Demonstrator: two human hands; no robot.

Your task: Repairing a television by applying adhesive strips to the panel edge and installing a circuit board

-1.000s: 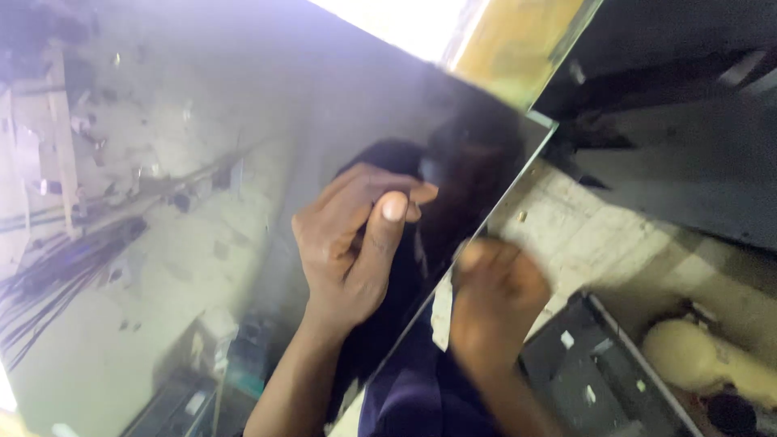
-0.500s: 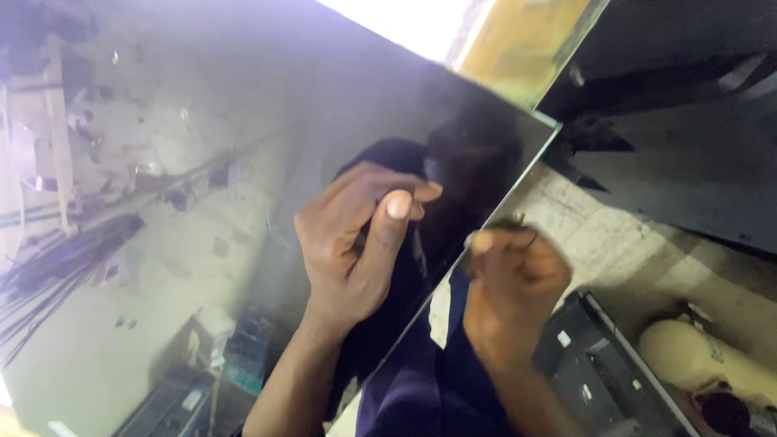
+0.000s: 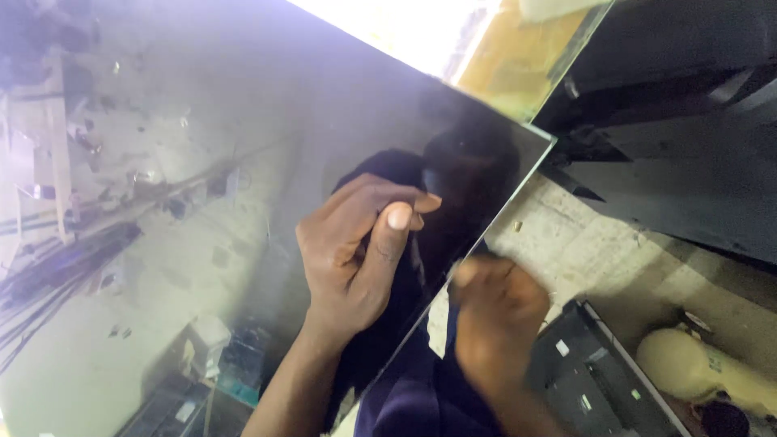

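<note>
A large glossy dark panel (image 3: 202, 162) fills the left and middle of the view, tilted, and mirrors the room and a dark silhouette. My left hand (image 3: 356, 251) rests on its face near the right edge, thumb pressed to the curled fingers. A thin dark sliver shows just below the fingertips; I cannot tell it from a reflection. My right hand (image 3: 498, 311) is blurred, with fingers curled, at the panel's lower right edge. Whether it grips the edge or something small is unclear.
Bare concrete floor (image 3: 583, 243) lies right of the panel. Dark flat panels (image 3: 688, 121) lean at the upper right, with a yellowish board (image 3: 526, 65) at the top. A black metal chassis (image 3: 599, 380) and a cream rounded object (image 3: 688, 364) sit at the lower right.
My right hand rose to the panel's edge, pinched there, and has now dropped a little and blurred. The left hand and the panel have stayed put.
</note>
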